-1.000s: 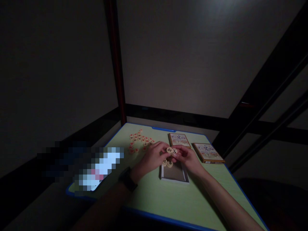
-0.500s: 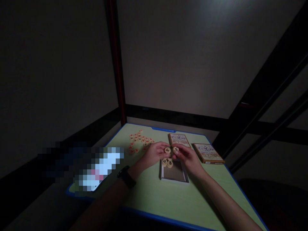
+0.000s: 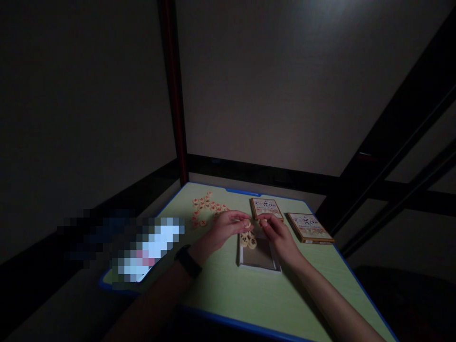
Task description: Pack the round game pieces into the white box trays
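Note:
Above the far end of a shallow open box (image 3: 257,256), my left hand (image 3: 230,229) pinches a round Chinese chess piece (image 3: 248,223) between thumb and fingers. Just to the right, my right hand (image 3: 280,232) is closed on another Chinese chess piece (image 3: 262,223), partly covered by the fingertips. Several pieces with black characters (image 3: 251,243) lie in the far left corner of the box, beneath the hands. More loose pieces, mostly with red characters (image 3: 213,205), are scattered on the table beyond my left hand.
Two printed boxes lie at the back right, one behind my right hand (image 3: 266,208) and one farther right (image 3: 309,227). On the left is a bright, pixelated flat object (image 3: 153,251). The green table (image 3: 213,294) has a blue edge; walls stand behind it.
Both held pieces have tilted, so their faces show less than before. The hands stay over the far end of the box. The camera view has shifted slightly.

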A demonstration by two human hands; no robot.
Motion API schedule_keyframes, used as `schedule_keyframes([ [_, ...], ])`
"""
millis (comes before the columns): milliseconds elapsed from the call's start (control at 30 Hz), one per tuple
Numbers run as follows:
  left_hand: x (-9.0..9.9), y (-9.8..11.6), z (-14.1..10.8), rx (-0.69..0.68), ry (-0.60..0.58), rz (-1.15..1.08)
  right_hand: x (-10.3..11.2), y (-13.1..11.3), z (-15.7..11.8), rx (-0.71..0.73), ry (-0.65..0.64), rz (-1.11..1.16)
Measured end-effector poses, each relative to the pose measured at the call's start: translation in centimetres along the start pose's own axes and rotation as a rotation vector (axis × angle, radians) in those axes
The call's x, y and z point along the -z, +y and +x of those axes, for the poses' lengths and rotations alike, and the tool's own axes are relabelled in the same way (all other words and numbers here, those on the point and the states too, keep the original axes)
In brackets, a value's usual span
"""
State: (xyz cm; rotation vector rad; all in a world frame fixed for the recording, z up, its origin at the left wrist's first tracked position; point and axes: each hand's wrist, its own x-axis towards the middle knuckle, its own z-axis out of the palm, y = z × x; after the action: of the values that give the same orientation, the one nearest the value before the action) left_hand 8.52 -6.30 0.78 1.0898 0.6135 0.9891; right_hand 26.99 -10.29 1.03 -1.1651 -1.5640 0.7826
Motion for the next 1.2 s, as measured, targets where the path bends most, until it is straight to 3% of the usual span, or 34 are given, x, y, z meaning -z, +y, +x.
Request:
schedule_keyframes([
  [133, 0.1, -0.2, 0.1, -0.024, 0.006, 0.095, -0.5, -0.8, -0.8, 0.078, -0.046, -0.214],
  [300, -0.1, -0.1, 0.2, -0.052, 0.067, 0.282, -1.1, -0.8, -1.5, 0.263, -0.045, -0.654],
  [467, -0.4, 0.1, 0.1, -0.027, 0.108, 0.384, -1.2, -0.8, -1.7, 0.226, -0.079, -0.972],
  [633, -0.3, 0.1, 0.4, -0.037, 0.125, 0.526, -0.3, -1.9, -1.6, 0.242, -0.212, -0.953],
  [867, 0.8, -0.7, 1.5, -0.121, 0.308, 0.865, 0.3, -3.4, -2.0, 0.236, -0.527, -0.934],
  [1033, 0.8, -0.3, 0.7, 0.099, 0.219, 1.215, -0.7, -3.2, -2.4, 0.198, -0.579, -0.930],
  [1200, 0.4, 0.5, -0.1, 0.184, 0.199, 1.308, -1.3, -2.7, -2.5, 0.170, -0.575, -0.936],
])
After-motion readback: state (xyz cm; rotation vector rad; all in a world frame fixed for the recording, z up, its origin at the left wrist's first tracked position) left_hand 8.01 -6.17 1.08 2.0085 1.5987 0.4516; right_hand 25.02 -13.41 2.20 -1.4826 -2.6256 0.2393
